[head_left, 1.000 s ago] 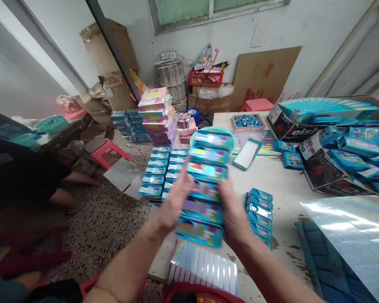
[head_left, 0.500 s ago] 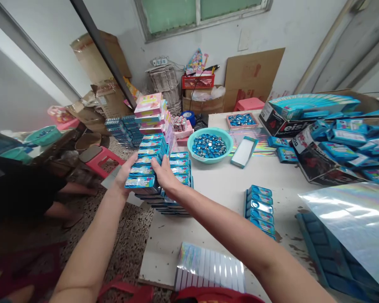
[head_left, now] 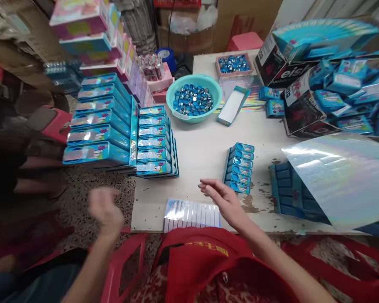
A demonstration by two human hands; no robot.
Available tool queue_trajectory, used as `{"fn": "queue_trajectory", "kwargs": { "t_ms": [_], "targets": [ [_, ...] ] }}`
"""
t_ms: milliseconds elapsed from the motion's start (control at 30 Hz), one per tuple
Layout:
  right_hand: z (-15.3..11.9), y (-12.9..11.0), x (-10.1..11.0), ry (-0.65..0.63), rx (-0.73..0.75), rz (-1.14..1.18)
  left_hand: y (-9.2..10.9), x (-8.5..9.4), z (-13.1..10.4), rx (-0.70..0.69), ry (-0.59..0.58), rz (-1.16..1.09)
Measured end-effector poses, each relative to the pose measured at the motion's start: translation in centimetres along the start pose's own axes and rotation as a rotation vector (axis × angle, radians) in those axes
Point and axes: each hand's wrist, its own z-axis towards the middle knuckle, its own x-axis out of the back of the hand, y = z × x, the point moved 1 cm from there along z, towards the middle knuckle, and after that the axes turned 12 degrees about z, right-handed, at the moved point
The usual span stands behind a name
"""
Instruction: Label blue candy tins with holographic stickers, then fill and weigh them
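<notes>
My right hand [head_left: 223, 201] is above the table with its fingers stretched out and nothing in it, left of a short row of small blue boxes [head_left: 240, 168]. My left hand [head_left: 105, 210] hangs past the table's left edge, smeared by motion; its fingers cannot be made out. Farther forward, a tall stack of blue boxes in trays [head_left: 96, 126] overhangs the table's left side, beside a second stack of blue boxes [head_left: 153, 143]. Between my hands, near the front edge, lies a row of white boxes with shiny film on top [head_left: 192, 213].
A turquoise bowl [head_left: 217, 100] holds blue and silver round pieces, and a pink tray [head_left: 219, 72] holds more. An open blue-edged tray [head_left: 233, 106] lies nearby. Cartons of blue packs [head_left: 306, 105] and shiny sheets [head_left: 344, 181] stand right. Pink boxes [head_left: 82, 21] rise at back left.
Both hands have let go of the blue boxes at the left stack and drawn back toward my body, the right hand also moving right. My view has tilted down.
</notes>
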Motion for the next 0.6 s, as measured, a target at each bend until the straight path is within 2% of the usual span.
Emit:
{"fn": "queue_trajectory", "kwargs": {
  "t_ms": [33, 100, 167, 233, 300, 400, 500, 600],
  "targets": [
    [-0.7, 2.8, 0.9, 0.059, -0.066, -0.04, -1.1, -2.7, -2.5, -0.009, -0.196, 0.133],
    [-1.2, 8.0, 1.7, 0.081, -0.159, -0.131, -1.8, -7.8, -6.3, -0.069, -0.446, 0.176],
    [-1.0, 11.8, 1.7, 0.053, -0.194, -0.272, -1.0, -12.0, -7.7, -0.239, -0.747, 0.427],
    [-0.6, 13.8, 1.6, 0.007, -0.174, -0.514, 0.0, -14.4, -7.3, -0.331, -0.962, 0.651],
    [-0.5, 14.4, 1.9, -0.035, -0.165, -0.794, 0.8, -15.2, -6.3, -0.347, -1.085, 0.74],
    [-0.9, 14.6, 2.8, -0.076, -0.218, -1.049, 0.8, -14.7, -5.3, -0.365, -1.155, 0.707],
    [-1.2, 14.6, 3.4, -0.134, -0.248, -1.087, 0.2, -13.9, -5.4, -0.358, -1.193, 0.613],
    [-1.4, 14.2, 3.9, -0.153, -0.282, -1.074, -0.2, -14.1, -5.8, -0.304, -1.222, 0.42]
  ]
}}
